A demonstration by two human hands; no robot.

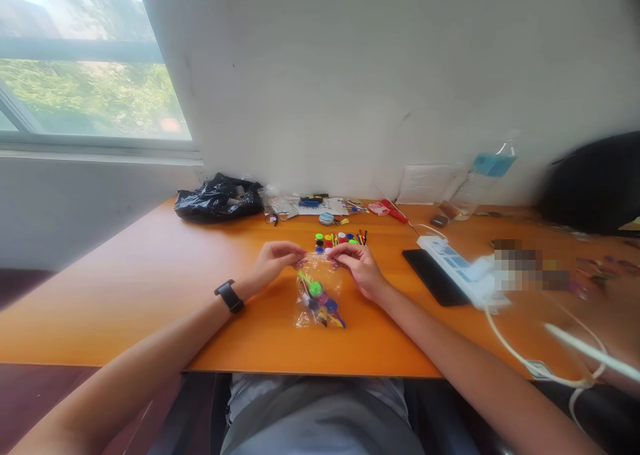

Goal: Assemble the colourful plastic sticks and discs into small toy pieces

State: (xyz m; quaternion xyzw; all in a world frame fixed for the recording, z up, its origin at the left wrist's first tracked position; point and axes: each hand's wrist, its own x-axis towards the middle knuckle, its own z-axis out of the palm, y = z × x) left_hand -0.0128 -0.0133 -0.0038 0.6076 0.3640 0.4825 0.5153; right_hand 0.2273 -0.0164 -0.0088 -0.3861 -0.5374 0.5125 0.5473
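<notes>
A clear plastic bag (303, 318) lies on the wooden table (125, 288), its top edge toward the wall. Through its film show small colourful pieces (316, 288), among them a green round one, blue ones and thin yellow and blue sticks. My left hand (275, 262) pinches the bag's top left corner between thumb and fingers. At the top right corner my right hand (361, 268) pinches the same edge. Just beyond the bag sit several round coloured caps (320, 237) and thin coloured sticks (363, 238), partly hidden by my fingers.
A black plastic bag (215, 198) stands at the back left. Right of my hands are a black phone (435, 278), a white power strip (450, 265) and a white cable (510, 352). Behind them stands a clear bottle (480, 178). At the far right is a dark bag (595, 182).
</notes>
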